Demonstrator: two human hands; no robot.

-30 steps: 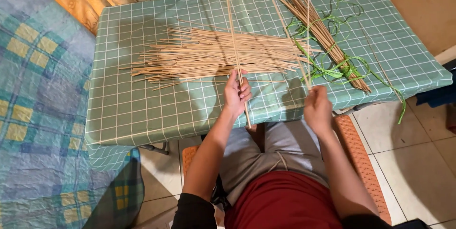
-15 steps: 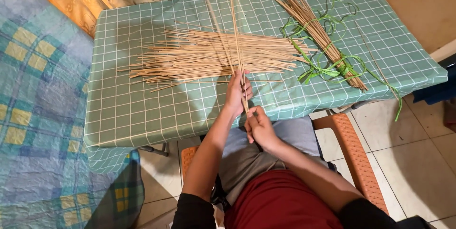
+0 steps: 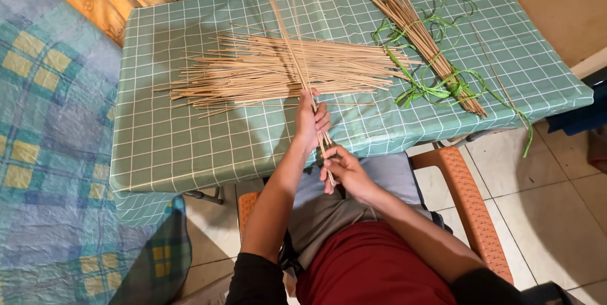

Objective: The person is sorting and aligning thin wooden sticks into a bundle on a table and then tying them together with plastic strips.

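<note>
A few thin, pale tan wooden sticks [image 3: 292, 46] stand nearly upright, leaning slightly left at the top, long and straight like broom straws. The left hand [image 3: 310, 120] is closed around them partway up, fingers wrapped tight. Just below that grip, the right hand [image 3: 344, 171] pinches the lower ends of the same sticks, its fingers curled shut on them above the person's lap.

Beyond the left hand's grip, a loose flat pile of similar tan sticks [image 3: 278, 71] lies crosswise on the green checked tablecloth [image 3: 183, 147], directly behind the held ones. Farther right of the grip, well apart, a tied bundle of darker brown sticks [image 3: 420, 39] rests diagonally, wound with bright green ribbon strips [image 3: 436, 93] that trail toward the table edge. Below the grip, an orange woven plastic chair [image 3: 465, 197] shows beside the person's grey shorts.
</note>
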